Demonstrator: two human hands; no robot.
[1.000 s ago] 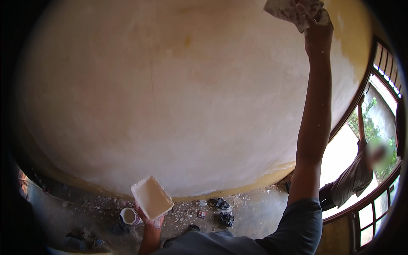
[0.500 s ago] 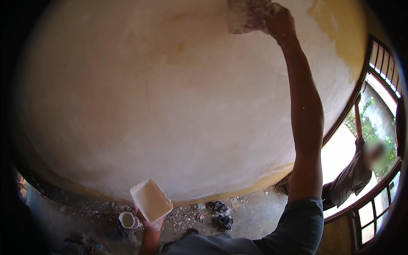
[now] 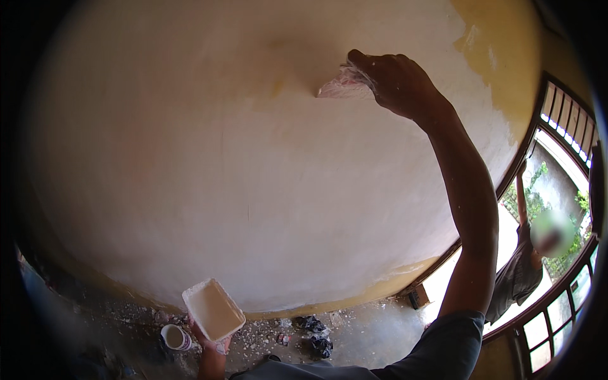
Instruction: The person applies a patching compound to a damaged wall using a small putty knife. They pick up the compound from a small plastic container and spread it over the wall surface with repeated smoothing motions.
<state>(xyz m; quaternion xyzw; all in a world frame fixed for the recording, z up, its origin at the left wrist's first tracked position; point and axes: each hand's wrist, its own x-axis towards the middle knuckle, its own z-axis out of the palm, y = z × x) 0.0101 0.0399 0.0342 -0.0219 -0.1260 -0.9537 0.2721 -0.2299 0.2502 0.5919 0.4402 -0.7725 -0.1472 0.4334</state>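
Up at the wall, my right hand (image 3: 402,85) is closed around a flat, putty-smeared scraper (image 3: 345,87). The scraper's blade is tilted, and its far edge is at or close to the wall; I cannot tell whether it touches. Pale putty coats most of the wall (image 3: 215,164), with a yellowish patch (image 3: 489,47) uncovered at the upper right. Low down on the left, my left hand (image 3: 208,341) supports a white rectangular tub (image 3: 232,329) from below. A smooth cream-coloured paste (image 3: 212,309) lies in the tub.
A white bucket (image 3: 175,337) stands on the floor left of the tub. Black plastic bags (image 3: 322,346) and scattered crumbs lie along the wall's foot. At the right, a person (image 3: 519,272) with a raised arm is by the opening beside a dark-framed window (image 3: 550,329).
My right hand has come down and left with the scraper, now more edge-on to view. The tub in my left hand appears slightly lower and further left.
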